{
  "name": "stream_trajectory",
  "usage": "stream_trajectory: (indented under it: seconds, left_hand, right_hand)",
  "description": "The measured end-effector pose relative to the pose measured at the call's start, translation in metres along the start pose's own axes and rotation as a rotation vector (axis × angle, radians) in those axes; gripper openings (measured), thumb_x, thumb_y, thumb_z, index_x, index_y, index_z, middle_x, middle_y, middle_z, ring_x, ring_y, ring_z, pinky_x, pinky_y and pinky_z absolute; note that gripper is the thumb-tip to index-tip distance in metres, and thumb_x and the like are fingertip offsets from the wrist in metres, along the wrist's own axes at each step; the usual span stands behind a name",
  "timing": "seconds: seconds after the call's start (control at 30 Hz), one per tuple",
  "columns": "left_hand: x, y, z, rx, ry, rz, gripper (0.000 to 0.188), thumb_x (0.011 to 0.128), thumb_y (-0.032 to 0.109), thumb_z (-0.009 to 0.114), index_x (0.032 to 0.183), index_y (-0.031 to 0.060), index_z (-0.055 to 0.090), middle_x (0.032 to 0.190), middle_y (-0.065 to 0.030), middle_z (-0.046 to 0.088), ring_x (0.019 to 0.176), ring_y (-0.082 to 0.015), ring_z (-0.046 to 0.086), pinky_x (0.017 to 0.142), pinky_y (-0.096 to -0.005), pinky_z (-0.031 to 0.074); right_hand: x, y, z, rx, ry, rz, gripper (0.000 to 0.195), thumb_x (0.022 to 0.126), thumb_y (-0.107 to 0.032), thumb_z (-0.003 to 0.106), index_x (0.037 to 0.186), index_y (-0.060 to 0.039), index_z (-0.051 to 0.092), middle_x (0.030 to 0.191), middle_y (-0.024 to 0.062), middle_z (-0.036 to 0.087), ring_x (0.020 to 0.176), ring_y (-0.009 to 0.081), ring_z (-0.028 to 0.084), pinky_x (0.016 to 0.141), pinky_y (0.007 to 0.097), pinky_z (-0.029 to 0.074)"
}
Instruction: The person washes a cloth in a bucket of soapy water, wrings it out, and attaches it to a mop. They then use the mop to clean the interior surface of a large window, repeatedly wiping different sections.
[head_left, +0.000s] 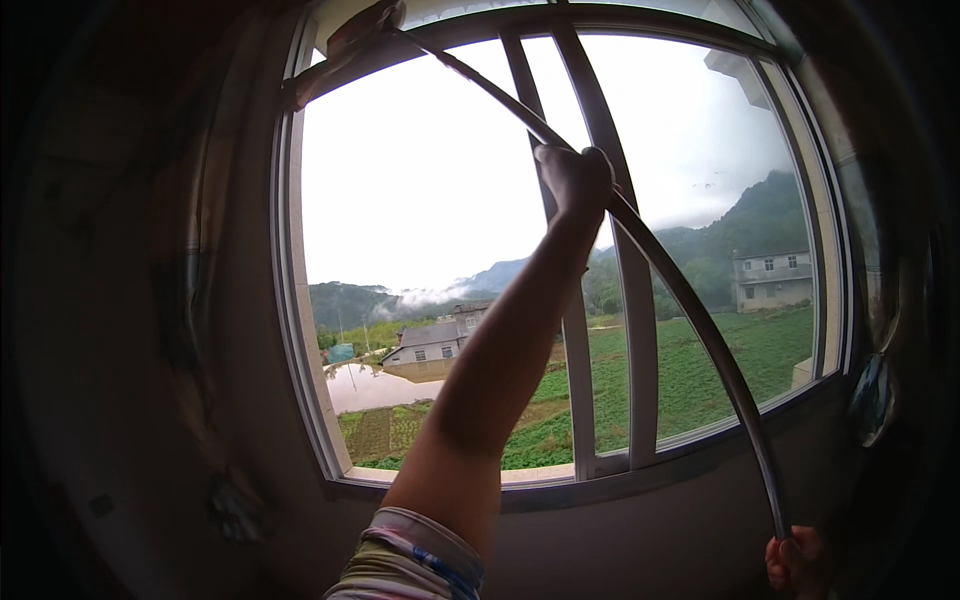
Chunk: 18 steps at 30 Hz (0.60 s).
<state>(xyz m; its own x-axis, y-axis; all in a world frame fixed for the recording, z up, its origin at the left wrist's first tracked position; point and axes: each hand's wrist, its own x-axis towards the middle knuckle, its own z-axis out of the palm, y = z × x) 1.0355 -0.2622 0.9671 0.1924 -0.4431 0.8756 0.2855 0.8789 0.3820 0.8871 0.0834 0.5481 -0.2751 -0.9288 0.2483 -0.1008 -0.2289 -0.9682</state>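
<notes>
A long metal pole (694, 300), bowed by the lens, slants across the window from lower right to upper left. My left hand (576, 178) grips it partway up, with the arm stretched out in front of the panes. My right hand (796, 559) is closed around the pole's lower end, near the bottom right of the view. At the top end sits a dark reddish mop-like head (366, 26), with what looks like cloth (319, 81) trailing down to the left. This head lies against the upper left of the window frame (442, 34); its exact shape is dim.
Two upright bars (611, 127) divide the sliding window. A gathered curtain (196, 247) hangs left, and another curtain (874, 394) is tied at right. The sill (540, 474) runs below. Outside are green fields, houses, a pond and misty hills.
</notes>
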Motion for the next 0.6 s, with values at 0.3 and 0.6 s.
stream_trajectory:
  seconds: [0.3, 0.6]
  left_hand:
    - [-0.162, 0.068, 0.150, -0.188, -0.335, -0.185, 0.031, 0.079, -0.003, 0.047, 0.106, -0.0066, 0.031, 0.088, -0.0232, 0.051, 0.062, -0.0289, 0.060, 0.043, -0.0370, 0.051]
    - [-0.158, 0.100, 0.081, -0.499, -0.486, -0.314, 0.028, 0.075, -0.004, 0.045, 0.099, -0.0019, 0.031, 0.084, -0.0156, 0.041, 0.055, -0.0220, 0.050, 0.035, -0.0372, 0.046]
  right_hand:
    - [-0.131, 0.045, -0.030, 0.181, 0.341, 0.153, 0.035, 0.088, -0.048, 0.058, 0.087, -0.0142, 0.051, 0.058, -0.0061, 0.041, 0.047, 0.0043, 0.039, 0.040, 0.0192, 0.029]
    - [-0.184, 0.018, 0.024, 0.166, 0.031, 0.270, 0.030, 0.091, -0.039, 0.056, 0.090, -0.0092, 0.059, 0.071, 0.0004, 0.055, 0.064, 0.0146, 0.053, 0.059, 0.0293, 0.043]
